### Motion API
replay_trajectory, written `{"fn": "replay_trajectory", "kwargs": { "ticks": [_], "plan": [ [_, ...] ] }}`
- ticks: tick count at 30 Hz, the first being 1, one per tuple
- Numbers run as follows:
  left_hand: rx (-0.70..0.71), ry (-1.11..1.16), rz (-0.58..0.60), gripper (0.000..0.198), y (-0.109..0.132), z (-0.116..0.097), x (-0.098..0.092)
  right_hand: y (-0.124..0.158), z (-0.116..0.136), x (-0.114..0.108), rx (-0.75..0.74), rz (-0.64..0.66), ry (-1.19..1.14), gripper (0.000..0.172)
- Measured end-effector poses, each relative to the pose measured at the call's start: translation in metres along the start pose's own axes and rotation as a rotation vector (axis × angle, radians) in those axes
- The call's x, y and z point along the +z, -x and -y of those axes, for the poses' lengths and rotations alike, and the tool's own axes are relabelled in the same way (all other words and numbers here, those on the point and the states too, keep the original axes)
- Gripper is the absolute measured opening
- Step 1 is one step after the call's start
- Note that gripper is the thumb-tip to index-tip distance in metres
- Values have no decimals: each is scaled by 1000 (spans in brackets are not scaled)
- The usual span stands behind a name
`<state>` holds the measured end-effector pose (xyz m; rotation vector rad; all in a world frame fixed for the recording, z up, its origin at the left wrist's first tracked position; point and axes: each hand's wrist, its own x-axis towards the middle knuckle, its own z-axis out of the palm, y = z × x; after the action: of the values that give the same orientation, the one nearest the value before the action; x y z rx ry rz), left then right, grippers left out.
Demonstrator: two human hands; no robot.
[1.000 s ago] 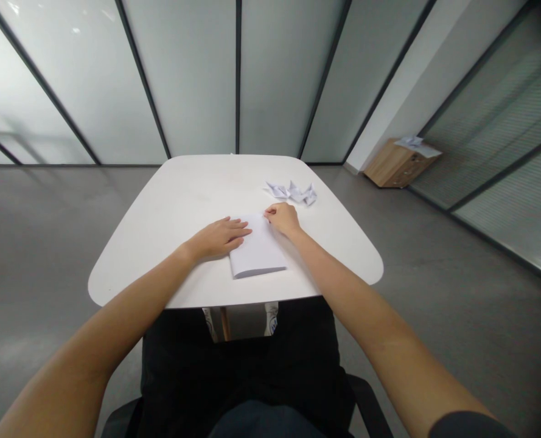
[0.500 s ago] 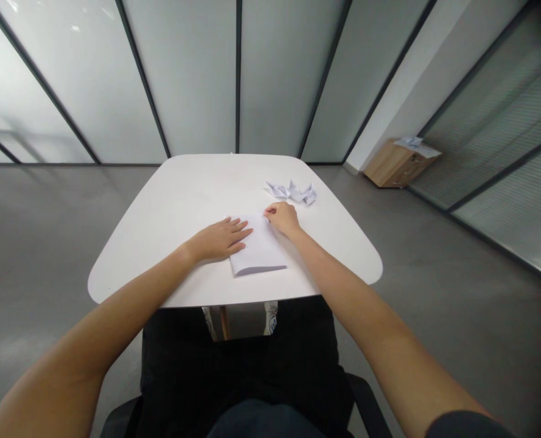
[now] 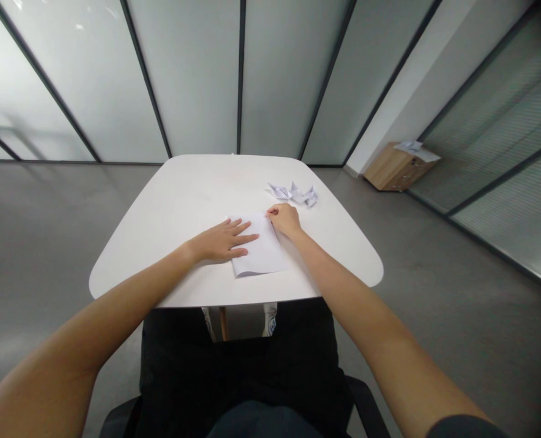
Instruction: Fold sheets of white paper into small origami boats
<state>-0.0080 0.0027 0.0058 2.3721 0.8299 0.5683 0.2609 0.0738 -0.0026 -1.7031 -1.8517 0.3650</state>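
A folded sheet of white paper [image 3: 263,252] lies on the white table, its fold along the left and its near edge slightly parted. Across its left part my left hand [image 3: 222,240] rests flat, fingers spread. My right hand [image 3: 285,218] is at the far right corner of the sheet, thumb and fingers pinched on the paper there. The fingertips cover that corner. Just beyond my right hand stand several folded white paper figures [image 3: 293,193], close together.
The white table [image 3: 183,188] has rounded corners, and its near edge is just above my lap. A wooden cabinet [image 3: 395,170] with papers on top stands on the floor at the right. Frosted glass panels [image 3: 201,79] rise behind the table.
My left hand's fingers have spread and slid slightly right over the paper. The sheet's near edge lies flatter, its gap smaller. My right hand stays at the corner.
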Motion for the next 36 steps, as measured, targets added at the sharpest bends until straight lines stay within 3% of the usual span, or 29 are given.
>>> {"fn": "replay_trajectory", "kwargs": {
  "ticks": [3, 8, 11, 16, 22, 31, 36],
  "plan": [
    [-2, -76, 17, 62, -1, 0, 0, -1, -1, 1, 0, 5, 8, 11],
    [7, -492, 201, 73, -1, 1, -2, -1, -3, 3, -14, -10, -6, 11],
    [41, -603, 215, 73, -2, 2, -3, 0, -2, 2, -7, -8, -8, 11],
    [120, -596, 228, 70, -5, 1, -6, 0, -2, 1, -1, -3, -13, 9],
    [113, -589, 280, 65, -6, -7, -8, -1, -4, 3, -10, -8, -29, 8],
    [201, -612, 257, 62, -4, -2, -3, -2, -8, 6, -1, -27, -36, 9],
    [162, -588, 292, 63, 0, -9, 0, -1, -6, 5, -7, -40, -25, 10]
  ]
}}
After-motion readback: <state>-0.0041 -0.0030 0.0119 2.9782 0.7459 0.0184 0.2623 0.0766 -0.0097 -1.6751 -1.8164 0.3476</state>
